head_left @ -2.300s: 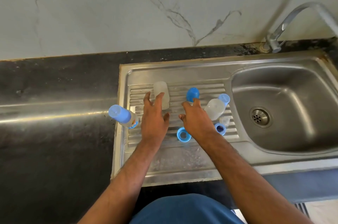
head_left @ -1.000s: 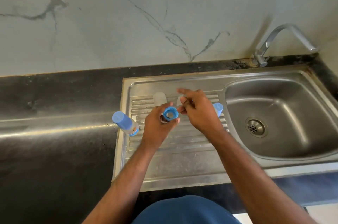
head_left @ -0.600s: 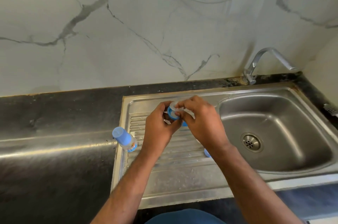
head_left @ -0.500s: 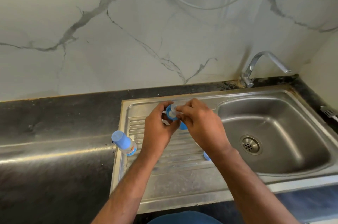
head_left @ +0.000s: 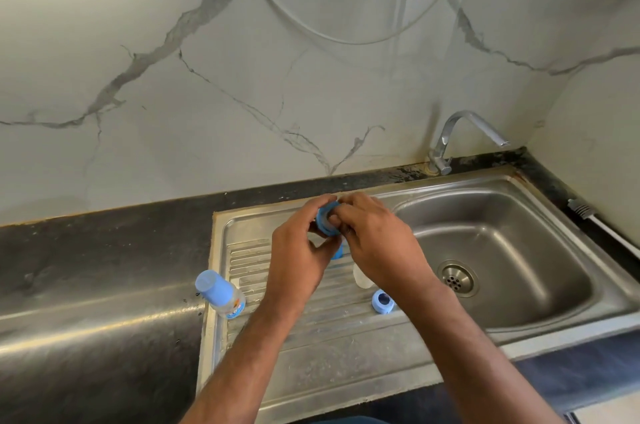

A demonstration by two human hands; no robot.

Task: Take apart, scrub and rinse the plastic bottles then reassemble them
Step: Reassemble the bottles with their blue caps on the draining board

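Head view. Observed left hand (head_left: 300, 250) and right hand (head_left: 375, 243) raised together above the ribbed drainboard (head_left: 311, 347) of a steel sink (head_left: 502, 326). Left hand: fingers curled round a blue screw ring (head_left: 326, 220), held between thumb and fingertips. Right hand: fingers bent in against the ring's open face, pinching something small there; too hidden by the knuckles to identify. Both hands touching at the ring.

Below the hands, partly covered: another blue part (head_left: 337, 252), only an edge visible. Just under the right wrist, a clear plastic piece (head_left: 362, 276) lying on the ribs. Nearer the body than the right hand, a second blue ring (head_left: 382, 301) resting on the drainboard beside the basin edge. Left of the left forearm, a capped bottle (head_left: 221, 295) with blue cover, standing tilted at the drainboard's left rim.

Right of the right hand: basin with drain (head_left: 458, 279). Beyond it, tap (head_left: 464, 138) at the marble wall (head_left: 173, 94). Dark countertop (head_left: 86, 250) left of the left hand.
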